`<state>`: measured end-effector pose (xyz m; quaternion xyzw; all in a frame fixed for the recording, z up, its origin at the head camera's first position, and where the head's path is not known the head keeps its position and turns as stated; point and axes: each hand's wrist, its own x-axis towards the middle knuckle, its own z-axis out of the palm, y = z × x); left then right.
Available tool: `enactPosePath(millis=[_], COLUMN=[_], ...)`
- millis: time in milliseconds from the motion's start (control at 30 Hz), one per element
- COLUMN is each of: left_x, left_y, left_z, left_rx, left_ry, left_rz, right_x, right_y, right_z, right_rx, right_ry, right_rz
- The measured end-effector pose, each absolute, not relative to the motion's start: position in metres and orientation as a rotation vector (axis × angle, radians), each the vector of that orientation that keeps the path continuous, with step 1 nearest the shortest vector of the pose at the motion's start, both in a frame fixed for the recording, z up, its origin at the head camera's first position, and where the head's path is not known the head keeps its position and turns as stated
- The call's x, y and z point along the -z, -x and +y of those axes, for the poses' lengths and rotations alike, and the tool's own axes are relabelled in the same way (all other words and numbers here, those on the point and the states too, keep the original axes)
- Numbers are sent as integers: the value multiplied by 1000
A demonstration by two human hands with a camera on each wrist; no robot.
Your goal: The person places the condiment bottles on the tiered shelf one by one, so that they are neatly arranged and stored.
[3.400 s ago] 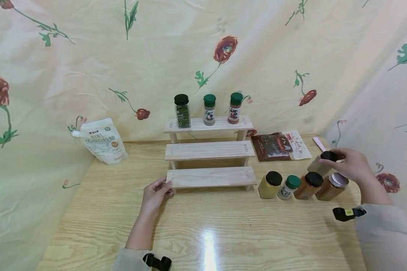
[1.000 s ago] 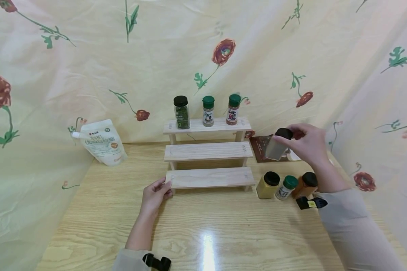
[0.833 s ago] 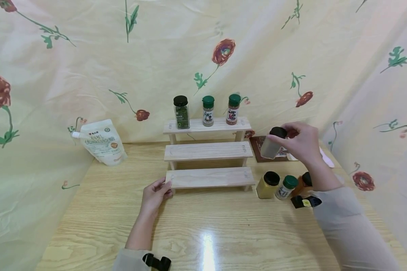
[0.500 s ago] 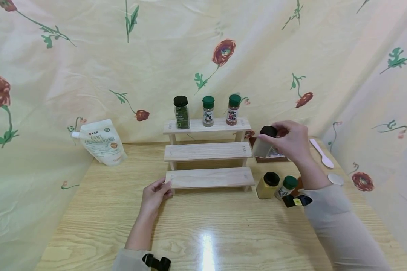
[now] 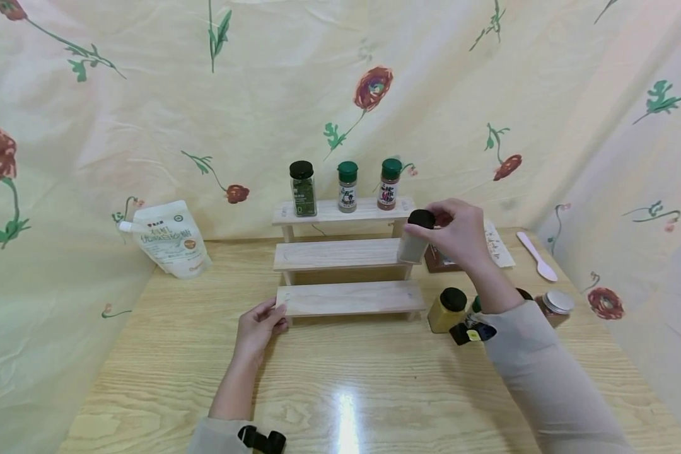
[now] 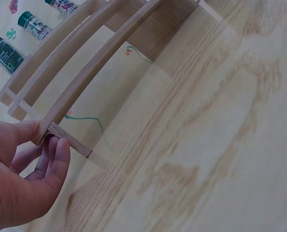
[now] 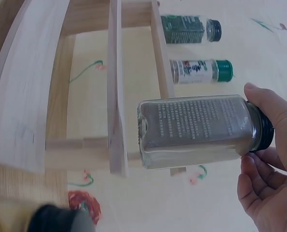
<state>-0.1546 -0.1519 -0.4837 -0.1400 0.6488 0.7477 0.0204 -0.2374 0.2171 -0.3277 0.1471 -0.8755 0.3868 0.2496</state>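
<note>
My right hand (image 5: 464, 234) grips the black lid of a square glass spice jar (image 5: 412, 248), thumb on one side and fingers on the other. The jar holds a greyish powder and overlaps the right end of the middle shelf in the head view. In the right wrist view, printed text covers the side of the jar (image 7: 196, 126), and its base points toward the rack. My left hand (image 5: 259, 328) pinches the left end of the lowest shelf of a three-tier wooden rack (image 5: 349, 297). On the top tier stand a black-lidded jar of green herbs (image 5: 303, 192) and two green-capped shakers (image 5: 347, 189).
Right of the rack stand a yellow jar (image 5: 445, 315), a silver-lidded jar (image 5: 556, 306) and others partly behind my right forearm. Packets (image 5: 496, 246) and a pale pink spoon (image 5: 538, 257) lie behind them. A white spouted pouch (image 5: 173, 239) leans against the cloth at left.
My right hand has picked the black-lidded jar up from the far right and carried it left, past the packets, to the rack's right end. My left hand has stayed at the lowest shelf.
</note>
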Motion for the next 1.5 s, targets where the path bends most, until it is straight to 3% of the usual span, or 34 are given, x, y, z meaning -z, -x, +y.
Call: enactPosePath(millis=[1500], left_x=[483], left_y=[155], left_z=[-152], left_rx=[-2326], left_ry=[438], left_rz=[1988], right_x=[332], right_y=[261], right_z=[104], right_rx=[-1153], right_ry=[-548], right_rz=[-2416])
